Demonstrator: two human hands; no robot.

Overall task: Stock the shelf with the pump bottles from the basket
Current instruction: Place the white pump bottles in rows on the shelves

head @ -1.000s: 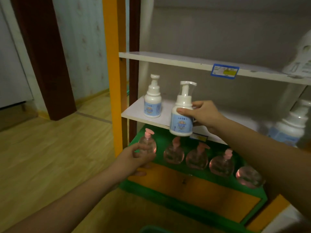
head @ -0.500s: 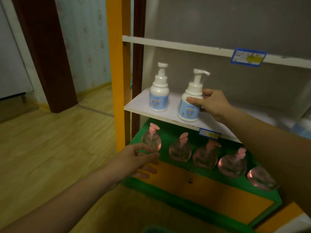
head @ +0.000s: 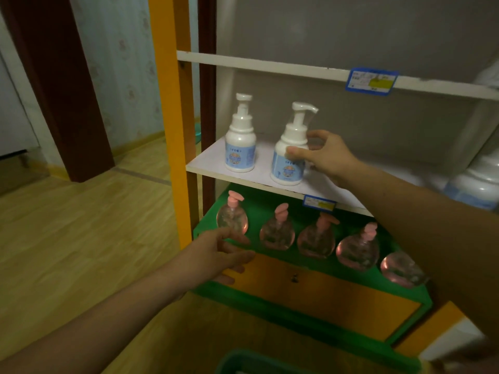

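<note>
Here, right hand [head: 328, 155] at pump bottle [head: 289, 157], near shelf [head: 216, 164] edge

5 round clear bottles [head: 314, 240] with pink pumps stood in a row on a green ledge [head: 272, 203]. An orange panel [head: 324, 298] lay below them, an orange post [head: 168, 103] to their left. Blue price tags [head: 371, 81] marked the edges. Wood floor [head: 81, 238] spread left.
</note>
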